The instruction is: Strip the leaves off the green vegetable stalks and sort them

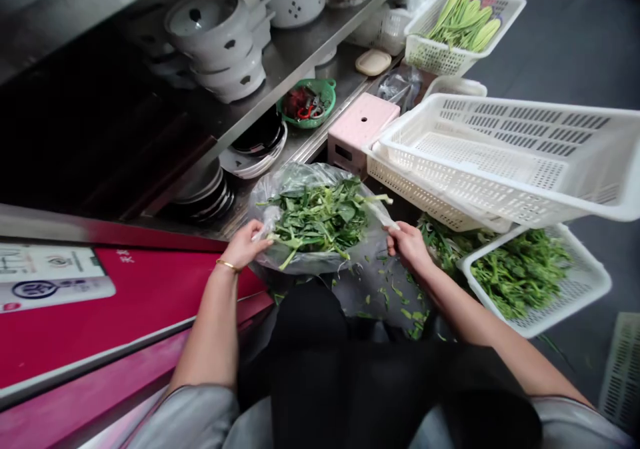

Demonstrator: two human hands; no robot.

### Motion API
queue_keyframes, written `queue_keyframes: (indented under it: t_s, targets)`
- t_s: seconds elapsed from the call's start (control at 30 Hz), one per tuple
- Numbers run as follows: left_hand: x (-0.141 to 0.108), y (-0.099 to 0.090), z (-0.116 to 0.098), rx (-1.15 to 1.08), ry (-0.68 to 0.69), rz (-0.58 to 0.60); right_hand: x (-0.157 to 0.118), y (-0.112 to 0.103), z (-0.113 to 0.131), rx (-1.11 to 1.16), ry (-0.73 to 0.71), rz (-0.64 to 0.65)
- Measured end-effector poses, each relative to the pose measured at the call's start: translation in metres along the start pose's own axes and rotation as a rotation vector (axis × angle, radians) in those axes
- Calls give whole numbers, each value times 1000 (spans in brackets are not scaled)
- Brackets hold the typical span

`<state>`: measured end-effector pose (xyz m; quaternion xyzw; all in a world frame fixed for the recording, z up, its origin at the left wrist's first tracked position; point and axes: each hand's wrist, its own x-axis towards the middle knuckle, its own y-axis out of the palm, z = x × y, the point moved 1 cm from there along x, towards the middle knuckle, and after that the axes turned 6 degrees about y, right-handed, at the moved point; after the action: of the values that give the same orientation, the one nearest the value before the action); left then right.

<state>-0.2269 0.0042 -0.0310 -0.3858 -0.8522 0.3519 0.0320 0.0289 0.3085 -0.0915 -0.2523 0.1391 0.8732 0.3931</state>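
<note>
A clear plastic bag (310, 262) spreads open in front of me, filled with cut green leaves and stems (320, 215). My left hand (246, 243), with a gold bracelet at the wrist, pinches the bag's left rim. On the opposite side my right hand (407, 243) is closed on a bunched bit of the bag's rim. A pale stem pokes over the bag's edge near the right hand. To the right, a white basket (595, 289) holds more leafy greens (525, 272).
Large white baskets (500, 189) sit stacked on the right, beside a pink stool (363, 125). Leaf scraps (395, 295) litter the floor below. Pots (220, 42) stand on the metal shelf (300, 55) at left. A green colander (310, 102) holds scissors. Another basket (440, 59) contains long greens.
</note>
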Motion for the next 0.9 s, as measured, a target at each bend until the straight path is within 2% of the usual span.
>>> queue_keyframes:
  t_s: [0.1, 0.17, 0.27, 0.33, 0.37, 0.47, 0.53, 0.57, 0.63, 0.7, 0.77, 0.83, 0.9]
  targets:
    - [1, -17, -6, 40, -8, -139, -8, -10, -1, 48, -69, -11]
    - [1, -22, -4, 75, -15, -172, -7, -29, -14, 15, -15, -67]
    - [2, -8, 3, 131, -57, -136, 0, -54, -31, -212, 69, -83]
    - [2, 9, 7, 146, -77, -118, 2, -53, -30, -502, 11, -34]
    - [3, 17, 8, 148, -67, -121, 1, -47, -26, -646, -50, -14]
    - [5, 29, 6, 135, 27, -196, -4, -7, -12, -933, -366, 27]
    - [5, 30, 1, 62, 94, -271, -2, 24, -10, -1053, -565, 116]
    - [5, 29, -2, -16, 122, -283, 4, 38, -12, -1130, -612, 170]
    - [3, 27, -8, -245, 145, -260, 26, 62, -19, -1282, -565, 216]
    - [-3, 26, -16, -500, 125, -237, 54, 82, -26, -1386, -453, 170]
    - [-10, 26, -25, -710, 119, -282, 76, 109, -32, -1396, -417, 146]
    - [-14, 25, -35, -839, 184, -363, 84, 146, -40, -1343, -466, 242]
    - [-16, 24, -44, -864, 290, -450, 77, 189, -51, -1270, -523, 419]
